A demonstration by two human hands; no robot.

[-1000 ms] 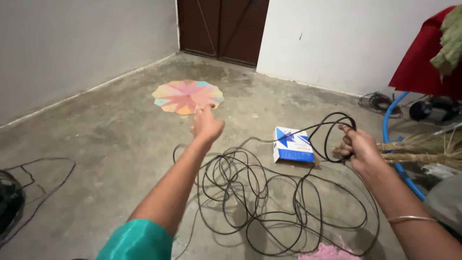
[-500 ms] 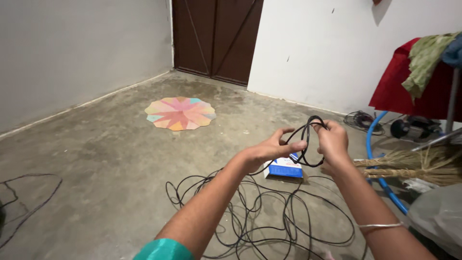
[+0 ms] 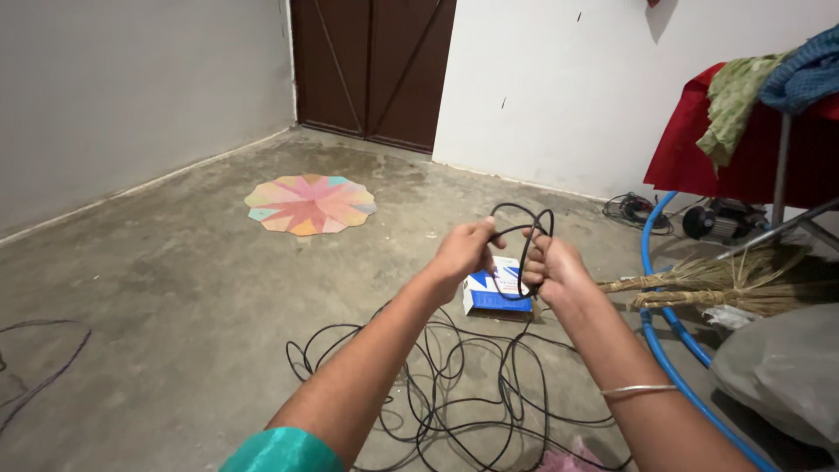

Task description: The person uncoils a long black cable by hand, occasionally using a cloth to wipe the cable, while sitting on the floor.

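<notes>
Fingers of your right hand (image 3: 549, 267) are curled tight around a small bundle of loops of the black cable (image 3: 522, 249), and your left hand (image 3: 463, 251) pinches the strand just beside it, at 9 o'clock from the loops. Both hands meet in front of you, above the blue and white box (image 3: 491, 293) on the concrete floor (image 3: 175, 288).

As far as coiling goes, you look to be early on: only a few loops sit in your grip, while most of the cable lies in a loose tangle at 6 o'clock, below your forearms.

Compared with a second ago, your left hand has come in from its reach toward the patterned mat (image 3: 310, 204) at 10 o'clock and joined the right. The loops are held higher and tighter now. A broom (image 3: 725, 288) and blue hose (image 3: 664, 341) lie at 3 o'clock.
</notes>
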